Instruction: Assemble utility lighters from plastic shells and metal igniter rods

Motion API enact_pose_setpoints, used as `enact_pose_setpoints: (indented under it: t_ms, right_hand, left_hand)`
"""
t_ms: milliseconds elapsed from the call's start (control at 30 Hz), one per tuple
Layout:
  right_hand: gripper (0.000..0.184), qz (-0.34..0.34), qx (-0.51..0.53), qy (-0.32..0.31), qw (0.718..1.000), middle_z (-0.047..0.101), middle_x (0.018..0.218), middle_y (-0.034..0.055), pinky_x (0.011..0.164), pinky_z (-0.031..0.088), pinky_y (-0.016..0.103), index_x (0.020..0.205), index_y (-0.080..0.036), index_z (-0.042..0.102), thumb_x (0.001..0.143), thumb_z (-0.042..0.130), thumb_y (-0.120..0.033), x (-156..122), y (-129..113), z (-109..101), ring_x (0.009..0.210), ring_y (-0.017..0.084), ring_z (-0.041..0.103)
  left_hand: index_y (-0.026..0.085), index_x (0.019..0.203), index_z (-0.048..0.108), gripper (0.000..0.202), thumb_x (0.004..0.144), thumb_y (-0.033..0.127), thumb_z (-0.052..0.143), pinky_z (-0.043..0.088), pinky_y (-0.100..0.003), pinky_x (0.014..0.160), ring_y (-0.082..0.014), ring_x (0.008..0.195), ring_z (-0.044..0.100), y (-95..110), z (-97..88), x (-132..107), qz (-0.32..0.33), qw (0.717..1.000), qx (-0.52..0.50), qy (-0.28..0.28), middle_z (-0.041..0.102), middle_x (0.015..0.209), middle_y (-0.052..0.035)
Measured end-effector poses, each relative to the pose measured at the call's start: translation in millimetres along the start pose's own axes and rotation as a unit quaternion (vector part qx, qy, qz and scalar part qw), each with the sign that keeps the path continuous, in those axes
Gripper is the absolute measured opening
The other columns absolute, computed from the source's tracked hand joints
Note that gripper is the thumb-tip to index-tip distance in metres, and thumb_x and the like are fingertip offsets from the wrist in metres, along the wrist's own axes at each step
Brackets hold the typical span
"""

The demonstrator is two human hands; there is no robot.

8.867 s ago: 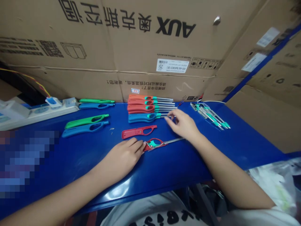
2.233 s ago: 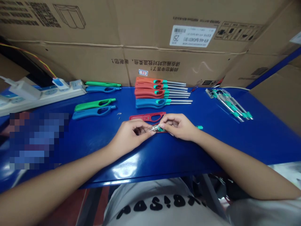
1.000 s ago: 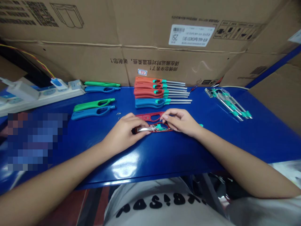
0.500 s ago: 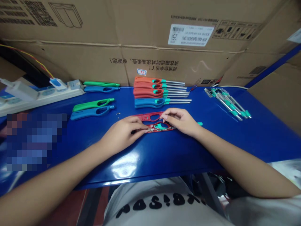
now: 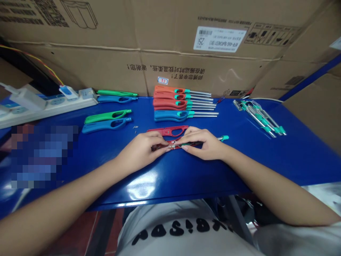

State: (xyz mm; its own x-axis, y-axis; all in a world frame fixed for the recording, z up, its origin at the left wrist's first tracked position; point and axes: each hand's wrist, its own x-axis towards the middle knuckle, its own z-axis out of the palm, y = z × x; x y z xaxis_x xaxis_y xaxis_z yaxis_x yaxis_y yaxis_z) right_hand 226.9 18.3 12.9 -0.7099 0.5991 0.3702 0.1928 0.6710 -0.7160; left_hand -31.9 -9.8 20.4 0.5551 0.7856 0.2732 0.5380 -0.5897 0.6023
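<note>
Both hands meet over a red lighter shell [image 5: 173,145] lying on the blue table [image 5: 186,170]. My left hand [image 5: 145,149] pinches the shell's left end, where a small metal part shows. My right hand [image 5: 204,143] curls over the shell's right part, and a metal tube with a teal tip [image 5: 223,138] sticks out past its fingers. A second red shell half [image 5: 167,131] lies just behind the hands, touching neither.
Several finished red and blue lighters [image 5: 181,105] lie in a row at the back. Green and blue shell halves [image 5: 106,121] are at the left, teal-tipped inner tubes [image 5: 259,117] at the right. A white power strip [image 5: 50,105] sits far left. Cardboard boxes [image 5: 170,42] wall the back.
My right hand has come down from the far shell half and closed over the right part of the shell being worked on. My left hand stays pinched at its left end.
</note>
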Motion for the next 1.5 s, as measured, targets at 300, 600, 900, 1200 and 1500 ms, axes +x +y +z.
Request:
enact_pose_setpoints:
  t_ms: [300, 600, 900, 1200, 1500]
  right_hand:
    - [0.029, -0.021, -0.02, -0.003, 1.0, 0.08, 0.1, 0.006, 0.084, 0.054, 0.036, 0.119, -0.025, 0.076, 0.094, 0.063, -0.021, 0.7, 0.4, 0.6, 0.089, 0.019, 0.061]
    - [0.029, -0.022, -0.023, -0.001, 0.999, 0.08, 0.101, 0.0056, 0.085, 0.055, 0.037, 0.118, -0.026, 0.077, 0.094, 0.061, -0.021, 0.3, 2.5, 1.3, 0.09, 0.02, 0.063]
    - [0.027, -0.028, -0.027, -0.001, 0.999, 0.08, 0.101, 0.005, 0.084, 0.055, 0.037, 0.114, -0.026, 0.078, 0.095, 0.06, -0.02, 0.5, 2.5, 1.2, 0.088, 0.019, 0.062]
    - [0.028, -0.026, -0.017, 0.008, 0.999, 0.08, 0.099, 0.0054, 0.084, 0.055, 0.036, 0.116, -0.024, 0.077, 0.094, 0.062, -0.02, 0.0, 2.6, 3.0, 0.088, 0.019, 0.063]
    - [0.031, -0.083, -0.068, 0.002, 0.994, 0.08, 0.102, 0.0043, 0.083, 0.055, 0.036, 0.119, -0.024, 0.075, 0.094, 0.061, -0.015, 0.3, -2.9, 3.6, 0.086, 0.019, 0.061]
  left_hand:
    - [0.018, 0.089, 0.078, 0.013, 0.089, 0.029, 0.072, 0.042, -0.022, 0.057, -0.0105, 0.06, 0.056, 0.2, 1.3, 2.2, -0.058, 0.997, -0.047, 0.001, 0.07, 0.08, -0.0031]
    - [0.018, 0.087, 0.078, 0.018, 0.089, 0.033, 0.07, 0.042, -0.023, 0.055, -0.0103, 0.057, 0.055, 0.1, 1.7, 2.6, -0.07, 0.995, -0.066, 0.004, 0.071, 0.08, -0.0034]
    - [0.018, 0.088, 0.078, 0.021, 0.089, 0.038, 0.07, 0.042, -0.023, 0.055, -0.0109, 0.058, 0.056, -2.2, 1.8, 2.4, -0.07, 0.994, -0.078, 0.007, 0.073, 0.08, -0.0038]
    - [0.018, 0.087, 0.077, 0.015, 0.089, 0.031, 0.071, 0.043, -0.023, 0.057, -0.0098, 0.057, 0.054, 3.3, 4.5, 0.6, -0.069, 0.996, -0.042, 0.024, 0.07, 0.077, -0.0016]
    - [0.019, 0.089, 0.081, 0.013, 0.088, 0.029, 0.073, 0.044, -0.023, 0.06, -0.0113, 0.062, 0.06, 2.0, 1.5, 0.0, -0.079, 0.996, -0.041, 0.021, 0.073, 0.079, -0.0023]
